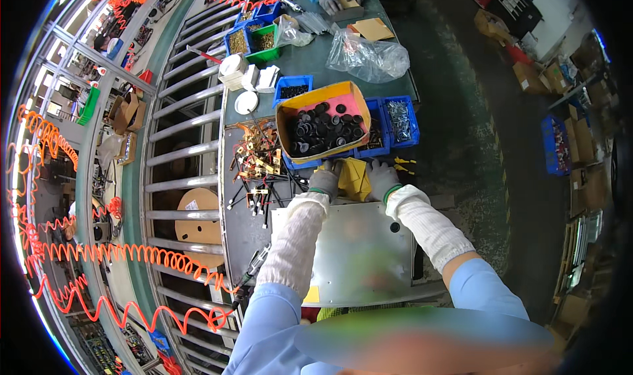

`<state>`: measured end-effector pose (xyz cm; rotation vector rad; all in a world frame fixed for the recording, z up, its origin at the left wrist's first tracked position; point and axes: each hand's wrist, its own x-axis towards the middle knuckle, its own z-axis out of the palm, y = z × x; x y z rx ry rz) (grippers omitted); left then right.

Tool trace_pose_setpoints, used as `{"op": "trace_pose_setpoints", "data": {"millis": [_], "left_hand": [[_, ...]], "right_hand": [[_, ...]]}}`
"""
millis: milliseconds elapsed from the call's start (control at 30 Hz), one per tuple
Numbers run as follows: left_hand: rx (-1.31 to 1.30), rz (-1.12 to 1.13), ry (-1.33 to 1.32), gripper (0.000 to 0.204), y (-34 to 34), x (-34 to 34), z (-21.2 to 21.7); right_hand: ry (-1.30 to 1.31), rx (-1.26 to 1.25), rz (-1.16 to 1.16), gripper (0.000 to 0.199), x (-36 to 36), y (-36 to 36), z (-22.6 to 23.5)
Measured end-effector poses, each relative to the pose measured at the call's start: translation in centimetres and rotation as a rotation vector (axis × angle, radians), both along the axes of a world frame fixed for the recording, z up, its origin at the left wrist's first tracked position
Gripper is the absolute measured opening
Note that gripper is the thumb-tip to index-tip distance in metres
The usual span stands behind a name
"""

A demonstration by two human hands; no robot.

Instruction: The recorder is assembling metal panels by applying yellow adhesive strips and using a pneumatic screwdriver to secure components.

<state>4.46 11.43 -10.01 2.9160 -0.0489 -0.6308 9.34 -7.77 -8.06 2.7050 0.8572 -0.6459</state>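
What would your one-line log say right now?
left hand: at yellow piece; right hand: at its other side; beyond: box of black discs

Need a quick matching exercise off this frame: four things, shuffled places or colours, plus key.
Things:
1. Yellow piece
2. Black caps
3. Large plastic bag
4. Metal panel

Places, colours:
A. Transparent
B. Silver-grey
C. Between the left hand and the right hand
D. In the pink-lined box

Pairs: 1-C, 2-D, 3-A, 4-B
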Motion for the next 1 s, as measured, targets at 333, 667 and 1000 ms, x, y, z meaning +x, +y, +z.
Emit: {"op": "trace_pose_setpoints", "data": {"millis": [333,667,1000], "left_hand": [[0.038,0.092,0.076,0.095,-0.5,0.6,-0.9],[-0.190,0.098,0.093,0.098,2.1,0.5,0.0],[-0.108,0.108,0.022,0.091,1.3,-0.1,-0.8]], "right_hand": [[0.140,0.079,-0.068,0.084,1.4,-0.9,2.3],[0.061,0.191,-0.028,0.087,0.1,-1.3,6.8],[0.128,0.229,-0.057,0.082,1.6,-7.0,6.9]]}}
